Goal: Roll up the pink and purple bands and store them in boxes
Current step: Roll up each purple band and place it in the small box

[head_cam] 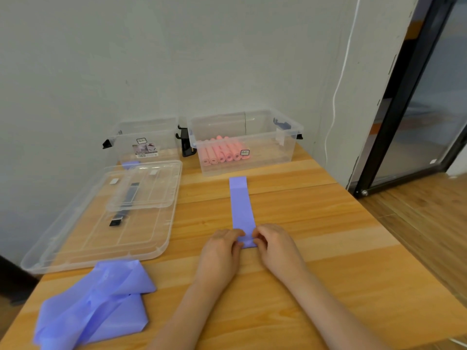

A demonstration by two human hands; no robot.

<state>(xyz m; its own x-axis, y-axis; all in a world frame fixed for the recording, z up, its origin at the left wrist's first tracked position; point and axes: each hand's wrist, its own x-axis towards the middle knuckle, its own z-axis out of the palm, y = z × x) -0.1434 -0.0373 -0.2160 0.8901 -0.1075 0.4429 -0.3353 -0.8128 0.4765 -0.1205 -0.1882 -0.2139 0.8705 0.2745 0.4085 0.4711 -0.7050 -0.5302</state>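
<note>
A purple band [241, 205] lies flat and lengthwise on the wooden table [316, 248], stretching away from me. My left hand [219, 251] and my right hand [275, 246] pinch its near end from either side, where the band is folded over into a small roll. A heap of loose purple bands [98, 301] lies at the near left. Several rolled pink bands [223, 152] lie side by side in the right clear box [280, 145] by the wall. In the left clear box [141, 145] a small purple piece shows at the bottom.
Two clear lids [83, 243] are stacked on the table's left side, in front of the left box. The table's right edge drops to a wooden floor, with a dark-framed glass door [414, 97] beyond. A white cable [338, 92] hangs down the wall.
</note>
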